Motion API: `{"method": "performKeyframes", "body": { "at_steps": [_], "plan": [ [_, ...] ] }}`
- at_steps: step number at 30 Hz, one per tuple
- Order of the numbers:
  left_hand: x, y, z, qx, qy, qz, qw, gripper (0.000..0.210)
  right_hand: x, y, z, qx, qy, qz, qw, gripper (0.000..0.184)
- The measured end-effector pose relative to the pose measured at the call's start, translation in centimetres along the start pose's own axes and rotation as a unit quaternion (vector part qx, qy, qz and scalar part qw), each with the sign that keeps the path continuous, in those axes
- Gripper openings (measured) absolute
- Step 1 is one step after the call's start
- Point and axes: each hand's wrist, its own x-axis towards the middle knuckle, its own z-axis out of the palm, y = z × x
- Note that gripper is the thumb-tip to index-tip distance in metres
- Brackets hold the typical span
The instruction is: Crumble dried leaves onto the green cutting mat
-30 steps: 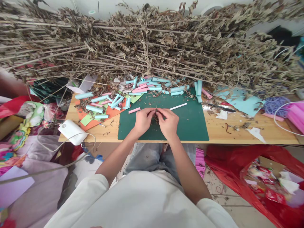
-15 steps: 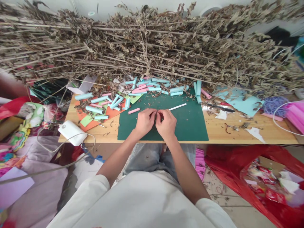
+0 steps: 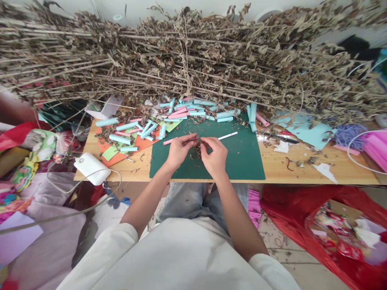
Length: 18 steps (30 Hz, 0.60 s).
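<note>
hands (image 3: 214, 156) beside leaf bits (image 3: 196, 154) on green mat (image 3: 242, 161)

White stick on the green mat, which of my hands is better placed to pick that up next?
Probably your right hand: the white stick extends from just beside its knuckles. Your left hand is farther off, beside the pink paper roll.

You are wearing a plain white cloth shirt (image 3: 187, 253) and facing brown dried plant bits (image 3: 198, 152), a dark-green rectangular mat (image 3: 243, 161), a yellowish-brown wooden bench (image 3: 276, 169), light-blue and pink rolled paper tubes (image 3: 120, 139), and grey-brown dried leafy stalks (image 3: 211, 52).
</note>
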Motion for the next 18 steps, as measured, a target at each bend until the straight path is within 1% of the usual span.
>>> {"method": "performKeyframes", "body": {
  "at_steps": [5, 10, 13, 16, 18],
  "plan": [
    [-0.1, 0.2, 0.2, -0.019, -0.002, -0.015, 1.000, 0.034, 0.2, -0.2, 0.0, 0.035, -0.037, 0.014, 0.999, 0.025],
    [-0.1, 0.6, 0.1, -0.034, -0.005, -0.043, 0.998, 0.034, 0.1, 0.0, -0.1, 0.060, -0.053, 0.027, 0.996, 0.024],
    [-0.1, 1.2, -0.1, -0.053, -0.021, -0.075, 0.996, 0.037, 0.1, 0.0, -0.4, 0.072, -0.073, 0.029, 0.994, 0.022],
    [-0.2, 1.6, -0.2, -0.057, -0.046, -0.101, 0.992, 0.038, 0.3, 0.2, -0.7, 0.064, -0.067, 0.022, 0.995, 0.018],
    [-0.3, 1.7, -0.3, -0.060, -0.059, -0.108, 0.991, 0.038, 0.4, 0.4, -0.7, 0.059, -0.065, 0.004, 0.996, 0.019]
  ]
}}
